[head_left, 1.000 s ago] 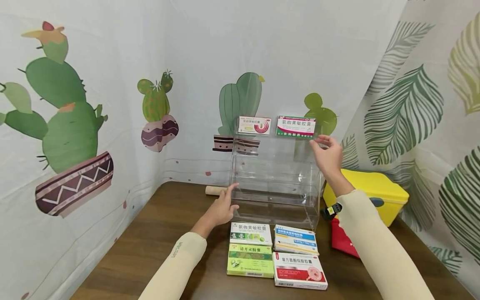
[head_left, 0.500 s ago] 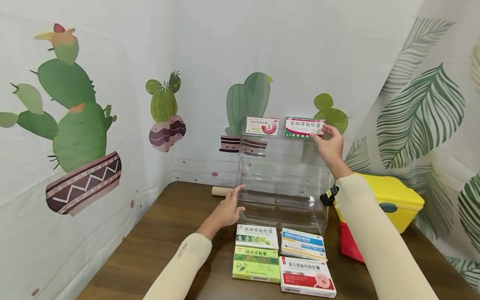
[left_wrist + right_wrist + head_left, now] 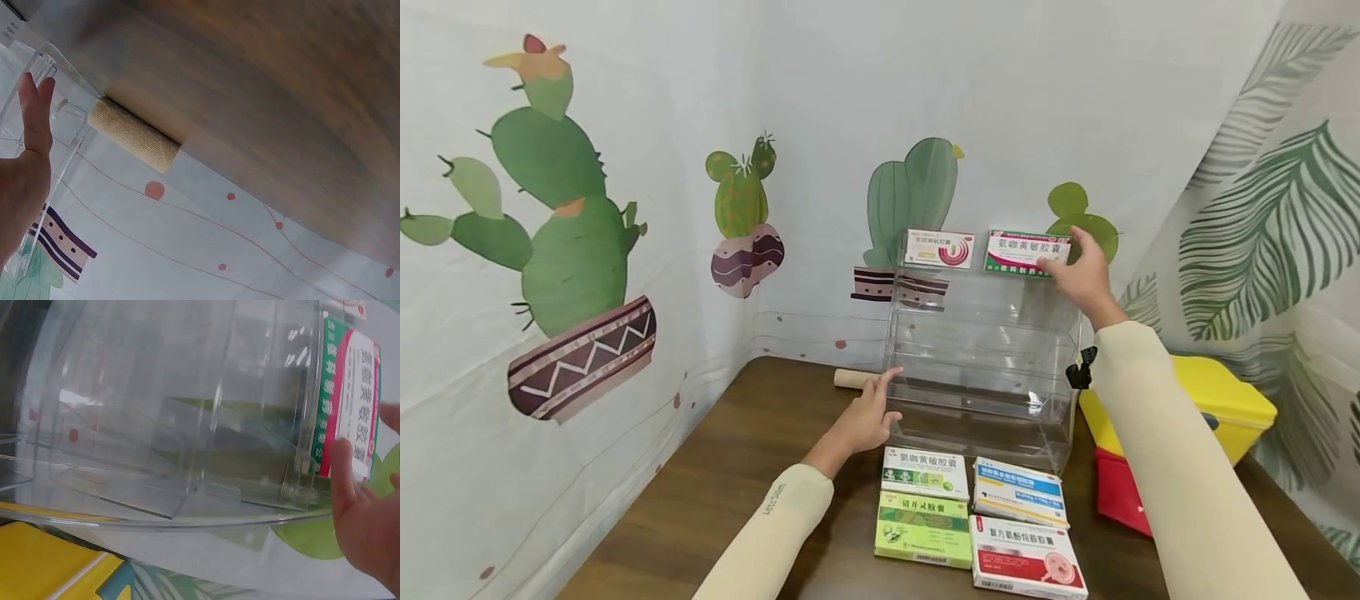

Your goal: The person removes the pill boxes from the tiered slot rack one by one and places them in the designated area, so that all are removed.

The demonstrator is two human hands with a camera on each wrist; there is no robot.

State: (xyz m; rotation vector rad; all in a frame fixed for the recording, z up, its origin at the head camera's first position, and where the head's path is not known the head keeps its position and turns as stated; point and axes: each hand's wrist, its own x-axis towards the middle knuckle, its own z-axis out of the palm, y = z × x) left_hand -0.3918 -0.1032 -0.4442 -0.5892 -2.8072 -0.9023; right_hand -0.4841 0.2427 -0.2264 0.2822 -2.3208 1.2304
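Note:
On the top tier of a clear acrylic display stand (image 3: 985,350) sits a green, pink and white medicine box (image 3: 1018,250). My right hand (image 3: 1086,279) pinches its right end, thumb on the front face and a finger at the top edge. A smaller white and pink medicine box (image 3: 937,249) shares that tier on the left. Beside the stand's left edge is my left hand (image 3: 863,419), its fingers extended against the clear side. In the right wrist view the thumb (image 3: 342,469) lies on the printed face of the held box.
In front of the stand lie a white-green box (image 3: 923,472), a lime-green box (image 3: 922,530), a blue-white box (image 3: 1019,492) and a red-white box (image 3: 1028,557). A beige roll (image 3: 852,379) is behind left; a yellow case (image 3: 1217,408) and a red item (image 3: 1120,492) are right.
My right hand has moved up from beside the stand onto the right end of the green-pink box. My left hand stays at the stand's left side. The head view has shifted slightly.

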